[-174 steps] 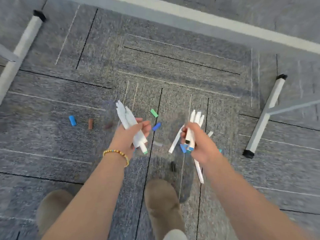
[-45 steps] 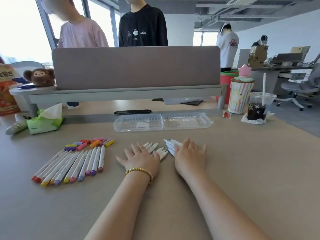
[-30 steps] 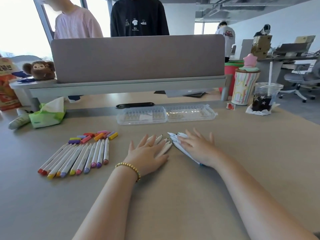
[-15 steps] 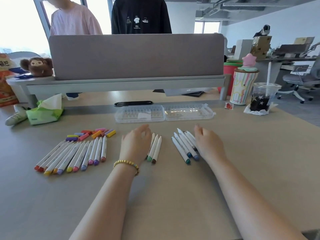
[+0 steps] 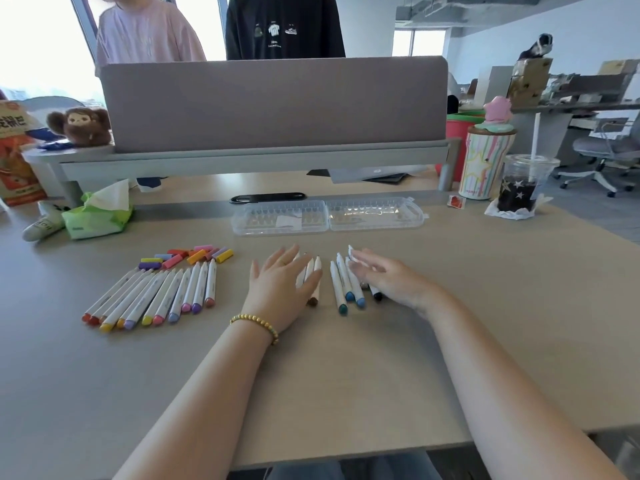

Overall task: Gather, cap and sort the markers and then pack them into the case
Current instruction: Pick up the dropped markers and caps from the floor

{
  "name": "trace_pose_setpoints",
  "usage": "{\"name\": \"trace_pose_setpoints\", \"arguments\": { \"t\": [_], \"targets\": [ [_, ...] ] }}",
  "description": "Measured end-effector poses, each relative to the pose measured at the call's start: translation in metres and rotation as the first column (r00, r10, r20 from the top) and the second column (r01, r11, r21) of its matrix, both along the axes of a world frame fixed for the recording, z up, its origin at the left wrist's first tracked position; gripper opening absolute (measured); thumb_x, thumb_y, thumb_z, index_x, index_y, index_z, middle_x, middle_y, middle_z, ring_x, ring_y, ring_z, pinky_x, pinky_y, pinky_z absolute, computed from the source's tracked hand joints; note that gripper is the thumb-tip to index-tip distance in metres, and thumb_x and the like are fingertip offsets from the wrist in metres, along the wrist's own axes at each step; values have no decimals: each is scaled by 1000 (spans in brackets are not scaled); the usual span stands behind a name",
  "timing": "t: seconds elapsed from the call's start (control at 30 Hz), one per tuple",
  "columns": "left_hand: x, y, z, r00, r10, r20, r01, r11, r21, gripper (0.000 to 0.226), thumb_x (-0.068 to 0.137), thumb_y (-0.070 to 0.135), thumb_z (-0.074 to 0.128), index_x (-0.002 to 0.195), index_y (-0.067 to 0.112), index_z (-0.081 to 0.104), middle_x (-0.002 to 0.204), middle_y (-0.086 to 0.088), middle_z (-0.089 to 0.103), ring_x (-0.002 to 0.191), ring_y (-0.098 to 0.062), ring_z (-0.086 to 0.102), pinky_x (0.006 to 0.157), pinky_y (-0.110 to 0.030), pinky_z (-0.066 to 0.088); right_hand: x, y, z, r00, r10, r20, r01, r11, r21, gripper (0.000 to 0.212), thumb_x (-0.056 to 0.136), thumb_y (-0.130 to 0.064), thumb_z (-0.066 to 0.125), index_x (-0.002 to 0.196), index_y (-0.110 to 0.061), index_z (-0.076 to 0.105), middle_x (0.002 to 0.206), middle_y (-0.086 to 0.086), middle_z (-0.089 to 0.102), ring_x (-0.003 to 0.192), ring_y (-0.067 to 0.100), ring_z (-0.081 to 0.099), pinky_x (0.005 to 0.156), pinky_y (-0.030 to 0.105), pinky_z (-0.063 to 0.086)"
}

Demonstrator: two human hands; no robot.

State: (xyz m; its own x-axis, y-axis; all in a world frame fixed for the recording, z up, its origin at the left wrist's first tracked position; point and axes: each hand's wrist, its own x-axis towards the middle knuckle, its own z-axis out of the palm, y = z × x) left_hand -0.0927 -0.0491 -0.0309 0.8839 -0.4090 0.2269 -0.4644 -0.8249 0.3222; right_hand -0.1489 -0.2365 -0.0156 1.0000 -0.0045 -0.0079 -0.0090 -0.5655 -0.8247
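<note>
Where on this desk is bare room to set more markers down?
Bare: the near strip in front of both marker groups, and the right side below the iced drink. Crowded: between the clear case and the loose caps, around both hands.

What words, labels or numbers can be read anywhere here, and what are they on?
Nothing reads cleanly enough to quote.
Orange box: large white characters, cut off and blurred.
Black shirt: small pictures with tiny print beneath, too small.
White tube: dark lettering, blurred.
Marker barrels: fine print along the side, too small.
Striped cup: small mark near its base, unreadable.
Case: a white slip inside, nothing readable.
</note>
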Motion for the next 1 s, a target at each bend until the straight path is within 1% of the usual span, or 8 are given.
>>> {"name": "trace_pose_setpoints", "arguments": {
  "t": [0.13, 0.2, 0.27, 0.5, 0.63, 0.73, 0.9, 1.0],
  "targets": [
    [-7, 16, -4, 985, -165, -46, 170, 976, 134, 64, 92, 56, 36, 148, 33, 14, 157, 9, -2, 144, -11, -9, 118, -37, -5, -9, -1, -7, 991, 118, -62, -130, 962, -238, 84, 88, -44, 58, 152, -28, 4, 157, -9, -13, 144, 6, -14, 113, 23, 2],
    [-6, 16, -8, 977, -203, -72, 212, 963, 165, 58, 96, 51, 32, 148, 32, 14, 158, 6, -1, 145, -13, -7, 118, -35, 0, -8, 1, -15, 992, 108, -70, -124, 941, -315, 95, 85, -49, 60, 151, -28, -5, 156, -7, -20, 144, 8, -17, 117, 27, 1],
    [-4, 14, -8, 974, -220, -60, 227, 958, 174, 51, 99, 45, 27, 148, 33, 17, 158, 6, 6, 145, -12, -2, 118, -35, 3, -6, 3, -19, 994, 85, -64, -105, 900, -422, 93, 87, -51, 56, 151, -26, -7, 157, -5, -20, 144, 11, -16, 120, 35, 2],
    [-8, 9, -6, 986, -161, 42, 149, 967, 208, 47, 101, 40, 21, 147, 31, 23, 156, 7, 15, 145, -12, 4, 116, -33, 0, 0, 15, -31, 993, 66, 100, 11, 782, -624, 62, 100, -43, 30, 152, -16, 9, 160, 0, -2, 147, 13, -5, 120, 33, 4],
    [-15, 9, -4, 992, -57, 114, 30, 973, 228, 51, 100, 42, 18, 149, 26, 16, 158, 1, 2, 145, -15, -3, 117, -39, -4, -5, 13, -26, 928, 4, 372, 267, 689, -674, 49, 102, -30, 25, 148, -12, 26, 156, 2, 24, 145, 15, 14, 117, 32, 11],
    [-23, 7, 0, 994, -7, 114, -21, 968, 249, 52, 100, 41, 21, 148, 22, 18, 158, -2, 4, 145, -17, 0, 116, -41, -3, -16, 10, -27, 896, -65, 438, 377, 633, -676, 43, 101, -27, 30, 138, -9, 42, 145, 6, 40, 137, 22, 30, 111, 33, 22],
    [-56, -14, 1, 942, -130, 310, 38, 957, 287, 54, 97, 42, 21, 139, 13, 39, 152, -8, 27, 141, -24, 21, 115, -45, 12, -54, 13, -29, 843, -184, 505, 501, 611, -614, 45, 95, -31, 26, 110, -5, 59, 117, 12, 59, 112, 32, 51, 92, 39, 37],
    [-85, -35, 2, 932, -205, 300, 97, 937, 336, 47, 99, 39, 29, 139, 15, 37, 152, -8, 23, 140, -24, 20, 114, -39, 12, -97, 7, -29, 831, -241, 502, 538, 577, -614, 33, 94, -23, 38, 108, -2, 60, 113, 15, 60, 106, 34, 53, 89, 40, 39]
  ]
}}
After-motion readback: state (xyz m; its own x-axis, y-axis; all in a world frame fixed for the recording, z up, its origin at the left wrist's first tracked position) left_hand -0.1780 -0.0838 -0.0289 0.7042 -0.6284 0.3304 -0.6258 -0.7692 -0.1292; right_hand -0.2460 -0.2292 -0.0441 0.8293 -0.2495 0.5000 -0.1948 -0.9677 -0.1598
